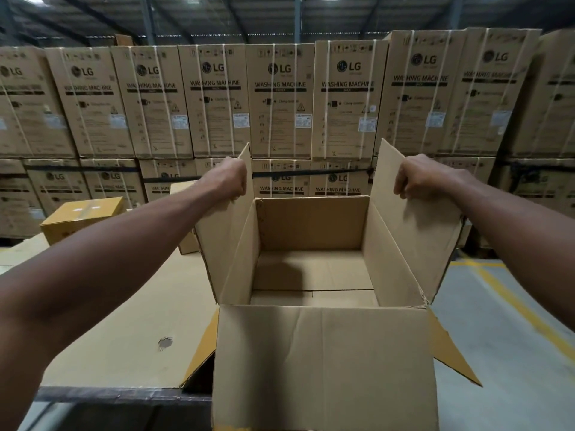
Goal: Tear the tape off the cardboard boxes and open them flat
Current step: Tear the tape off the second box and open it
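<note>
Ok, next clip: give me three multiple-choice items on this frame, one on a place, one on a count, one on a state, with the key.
1. Where does the small yellow box sit?
A. inside the open box
B. left of the open box, before the stacked cartons
C. on the grey floor at right

2. How many hands grip flaps of the open box?
A. none
B. one
C. two

3. What state is the open box in?
A. taped shut
B. top open, nothing visible inside
C. flattened

Key: 1 B, it lies at the left under the stacked cartons. 2 C, the left hand grips the left flap and the right hand grips the right flap. 3 B, its bare bottom shows.
</note>
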### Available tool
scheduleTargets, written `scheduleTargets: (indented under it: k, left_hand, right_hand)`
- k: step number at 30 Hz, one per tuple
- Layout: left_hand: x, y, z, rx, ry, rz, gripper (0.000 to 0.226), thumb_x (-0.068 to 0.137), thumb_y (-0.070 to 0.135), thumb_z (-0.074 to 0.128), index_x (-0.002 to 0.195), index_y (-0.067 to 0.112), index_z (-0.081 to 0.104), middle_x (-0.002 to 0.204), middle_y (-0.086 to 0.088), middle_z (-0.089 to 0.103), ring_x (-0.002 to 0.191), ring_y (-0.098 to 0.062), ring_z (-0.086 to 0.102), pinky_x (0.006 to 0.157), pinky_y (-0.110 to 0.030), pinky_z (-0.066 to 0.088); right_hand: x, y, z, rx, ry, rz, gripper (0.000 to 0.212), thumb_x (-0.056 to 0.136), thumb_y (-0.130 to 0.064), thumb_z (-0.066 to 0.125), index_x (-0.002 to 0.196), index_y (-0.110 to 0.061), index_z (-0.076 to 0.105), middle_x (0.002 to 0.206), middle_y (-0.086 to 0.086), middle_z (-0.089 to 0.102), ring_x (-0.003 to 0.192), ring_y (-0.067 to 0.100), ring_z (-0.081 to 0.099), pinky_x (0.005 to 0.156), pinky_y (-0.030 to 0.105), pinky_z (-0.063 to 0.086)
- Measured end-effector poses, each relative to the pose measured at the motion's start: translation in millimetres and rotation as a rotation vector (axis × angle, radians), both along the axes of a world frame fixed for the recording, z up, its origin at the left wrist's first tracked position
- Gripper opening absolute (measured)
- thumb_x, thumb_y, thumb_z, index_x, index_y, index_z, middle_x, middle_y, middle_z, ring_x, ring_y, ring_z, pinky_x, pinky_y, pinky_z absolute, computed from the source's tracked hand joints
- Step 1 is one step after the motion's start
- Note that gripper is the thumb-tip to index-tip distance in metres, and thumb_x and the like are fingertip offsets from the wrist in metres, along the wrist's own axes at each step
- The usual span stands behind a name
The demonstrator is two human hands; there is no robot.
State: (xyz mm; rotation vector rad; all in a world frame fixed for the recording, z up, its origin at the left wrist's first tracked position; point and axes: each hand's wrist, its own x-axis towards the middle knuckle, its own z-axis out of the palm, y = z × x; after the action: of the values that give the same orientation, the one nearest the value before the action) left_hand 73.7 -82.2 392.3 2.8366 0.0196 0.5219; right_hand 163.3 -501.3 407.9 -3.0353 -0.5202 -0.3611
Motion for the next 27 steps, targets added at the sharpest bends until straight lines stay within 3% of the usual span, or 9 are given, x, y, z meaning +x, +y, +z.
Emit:
scheduleTargets:
  k: [4, 9, 17, 21, 27]
  left_hand:
    - [8, 1, -21, 0.037, 0.009, 0.015, 0.012, 0.094, 0.0, 0.067, 0.086, 0.007, 0.072, 0.092, -0.012, 0.069, 0.075, -0.021, 0.069, 0.058, -0.028, 0.054]
    - [16, 3, -38, 0.035, 0.041, 0.03, 0.011, 0.092, -0.005, 0.067, 0.092, 0.002, 0.076, 0.09, -0.015, 0.071, 0.076, -0.024, 0.072, 0.074, -0.039, 0.064]
    - [28, 13, -65, -0.041, 0.058, 0.017, 0.01, 0.093, -0.004, 0.067, 0.093, 0.003, 0.073, 0.089, -0.013, 0.069, 0.076, -0.021, 0.07, 0.061, -0.026, 0.055]
    - [40, 17, -87, -0.053, 0.087, 0.016, 0.009, 0.094, -0.002, 0.067, 0.091, 0.007, 0.071, 0.092, -0.012, 0.069, 0.078, -0.021, 0.072, 0.074, -0.038, 0.065]
    - [52, 24, -104, -0.066, 0.108, 0.039, 0.012, 0.091, -0.002, 0.07, 0.09, 0.01, 0.071, 0.093, -0.01, 0.067, 0.08, -0.022, 0.071, 0.074, -0.042, 0.066]
  right_hand:
    - [7, 1, -15, 0.022, -0.003, 0.005, 0.019, 0.081, -0.004, 0.083, 0.093, -0.019, 0.079, 0.102, 0.003, 0.072, 0.093, 0.018, 0.069, 0.088, 0.038, 0.061]
    - [15, 4, -31, 0.028, 0.022, -0.004, 0.019, 0.081, -0.003, 0.084, 0.09, -0.018, 0.08, 0.099, 0.004, 0.074, 0.089, 0.019, 0.071, 0.086, 0.041, 0.062]
    - [24, 12, -61, 0.047, 0.062, -0.033, 0.017, 0.082, 0.0, 0.082, 0.096, -0.009, 0.079, 0.103, 0.008, 0.074, 0.096, 0.022, 0.07, 0.09, 0.04, 0.06]
    - [29, 11, -80, 0.06, 0.088, -0.043, 0.015, 0.084, -0.002, 0.08, 0.097, -0.009, 0.078, 0.107, 0.007, 0.072, 0.1, 0.021, 0.069, 0.092, 0.037, 0.059]
    - [41, 9, -105, 0.066, 0.149, -0.063, 0.018, 0.085, 0.001, 0.078, 0.1, -0.007, 0.078, 0.106, 0.009, 0.075, 0.096, 0.02, 0.071, 0.091, 0.036, 0.06]
